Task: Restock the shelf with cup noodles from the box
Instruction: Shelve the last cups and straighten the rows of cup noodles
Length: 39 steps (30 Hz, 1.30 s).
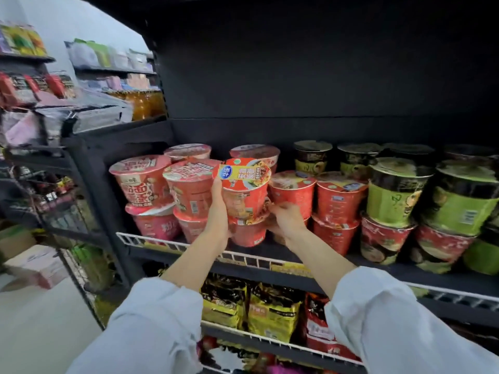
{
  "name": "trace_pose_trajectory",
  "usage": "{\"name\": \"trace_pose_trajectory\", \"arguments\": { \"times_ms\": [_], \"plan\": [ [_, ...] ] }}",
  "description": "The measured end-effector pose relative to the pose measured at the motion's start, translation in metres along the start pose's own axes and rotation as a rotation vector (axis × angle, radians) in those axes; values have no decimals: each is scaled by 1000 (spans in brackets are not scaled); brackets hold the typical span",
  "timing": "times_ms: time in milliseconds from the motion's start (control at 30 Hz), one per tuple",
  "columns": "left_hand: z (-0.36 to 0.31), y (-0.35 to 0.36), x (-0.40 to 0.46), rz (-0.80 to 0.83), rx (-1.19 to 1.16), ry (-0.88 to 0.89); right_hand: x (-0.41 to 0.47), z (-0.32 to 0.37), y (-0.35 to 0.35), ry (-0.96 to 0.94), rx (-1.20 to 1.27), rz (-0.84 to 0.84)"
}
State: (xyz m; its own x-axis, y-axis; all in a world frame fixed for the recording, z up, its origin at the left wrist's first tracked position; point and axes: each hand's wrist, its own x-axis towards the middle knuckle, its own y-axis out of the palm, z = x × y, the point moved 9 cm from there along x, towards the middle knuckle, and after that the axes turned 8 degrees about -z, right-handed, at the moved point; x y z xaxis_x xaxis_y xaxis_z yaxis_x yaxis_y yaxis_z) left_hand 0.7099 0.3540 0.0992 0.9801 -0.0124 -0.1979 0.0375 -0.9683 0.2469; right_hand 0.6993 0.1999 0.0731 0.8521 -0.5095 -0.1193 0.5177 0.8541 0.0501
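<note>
A red cup of noodles (244, 191) with a yellow and blue lid label sits tilted on top of a lower red cup (247, 232) on the black shelf (270, 256). My left hand (218, 209) grips its left side. My right hand (286, 218) is at its lower right side, fingers curled against the cup and the one below. Pink-red cups (143, 182) are stacked two high to the left, more red cups (337, 201) to the right. The box is not in view.
Green and black cups (394, 195) fill the shelf's right part. A white wire rail (151, 238) runs along the shelf front. Yellow and red noodle packets (272, 311) lie on the shelf below. Another rack with goods (40, 103) stands left; cartons (35, 263) sit on the floor.
</note>
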Motion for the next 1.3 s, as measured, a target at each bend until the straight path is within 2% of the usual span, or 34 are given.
{"name": "trace_pose_trajectory", "arguments": {
  "times_ms": [100, 167, 267, 333, 467, 567, 633, 700, 833, 933, 1000, 1133, 1300],
  "plan": [
    [18, 1, 19, 55, 191, -37, 15, -18, 9, -27, -120, -32],
    [28, 2, 29, 62, 332, -63, 18, -17, 9, -167, -439, -48],
    [31, 4, 35, 81, 364, -127, 13, -10, 24, -380, -866, 41],
    [29, 2, 39, 69, 399, -158, 14, -9, 32, -394, -984, 108],
    [24, 1, 36, 79, 468, -197, 13, 11, 41, -420, -1242, 110],
    [12, 0, 32, 121, 721, -132, 4, 41, 43, -515, -1254, 49],
    [-9, -7, 33, 96, 940, 28, -3, 61, 45, -596, -1224, 17],
    [-37, -13, 33, 50, 1039, 210, -9, 80, 50, -677, -1146, -2],
    [-92, -24, 20, 2, 1034, 516, -26, 118, 64, -822, -970, -61],
    [-137, -41, 16, -165, 998, 801, -35, 137, 89, -902, -871, -12],
    [-161, -59, 23, -258, 900, 922, -38, 144, 112, -965, -879, 30],
    [-185, -93, 66, -260, 844, 903, -28, 148, 162, -987, -949, 67],
    [-199, -121, 134, -156, 1104, 862, 5, 149, 223, -887, -1095, 100]
  ]
}}
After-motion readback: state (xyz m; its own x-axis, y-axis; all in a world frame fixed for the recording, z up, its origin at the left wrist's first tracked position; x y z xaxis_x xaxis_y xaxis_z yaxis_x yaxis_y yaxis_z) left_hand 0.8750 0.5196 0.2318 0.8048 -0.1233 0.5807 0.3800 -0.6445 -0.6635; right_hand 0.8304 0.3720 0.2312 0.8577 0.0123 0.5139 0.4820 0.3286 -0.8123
